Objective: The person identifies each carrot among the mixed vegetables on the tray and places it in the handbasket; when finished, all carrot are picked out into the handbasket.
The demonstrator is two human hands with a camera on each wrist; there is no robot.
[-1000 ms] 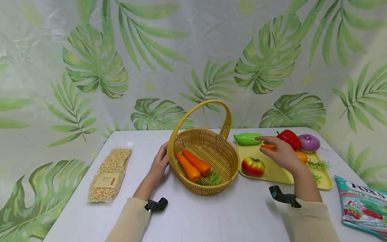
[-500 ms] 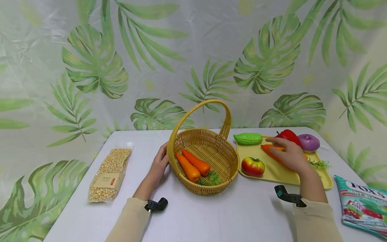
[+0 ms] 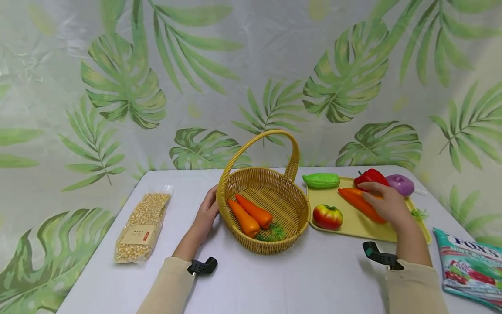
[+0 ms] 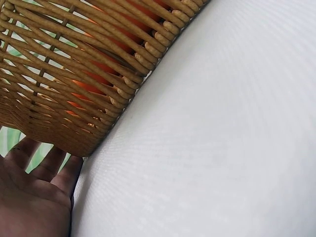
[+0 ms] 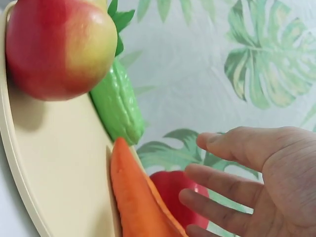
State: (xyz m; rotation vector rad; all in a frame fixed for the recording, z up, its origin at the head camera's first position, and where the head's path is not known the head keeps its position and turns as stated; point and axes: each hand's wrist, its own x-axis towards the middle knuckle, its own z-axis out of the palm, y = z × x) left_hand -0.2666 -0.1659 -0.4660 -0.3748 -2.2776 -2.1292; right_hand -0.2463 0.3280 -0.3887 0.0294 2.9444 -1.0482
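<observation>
My left hand point(image 3: 205, 213) rests against the left side of the wicker basket point(image 3: 259, 248), its fingers reaching along the weave in the left wrist view. Two carrots point(image 3: 245, 218) with green tops lie inside the basket. Over the yellow tray point(image 3: 345, 226), my right hand point(image 3: 388, 203) hovers with fingers spread and nothing in its grasp. An orange carrot point(image 3: 357, 201) lies beneath it, partly hidden by the hand; the right wrist view shows the carrot point(image 5: 136, 197) beside the fingers. A red bell pepper point(image 3: 370, 176) sits just behind the fingertips.
A red-yellow tomato point(image 3: 327, 217), a green bitter melon point(image 3: 321, 180) and a purple onion point(image 3: 400, 185) are on or at the tray. A bag of corn kernels point(image 3: 145, 226) lies left, a candy bag point(image 3: 470, 272) right. The basket's tall handle point(image 3: 270, 133) arches upward.
My right hand has moved rightward over the tray, uncovering more of the orange carrot. The left hand and basket stay put.
</observation>
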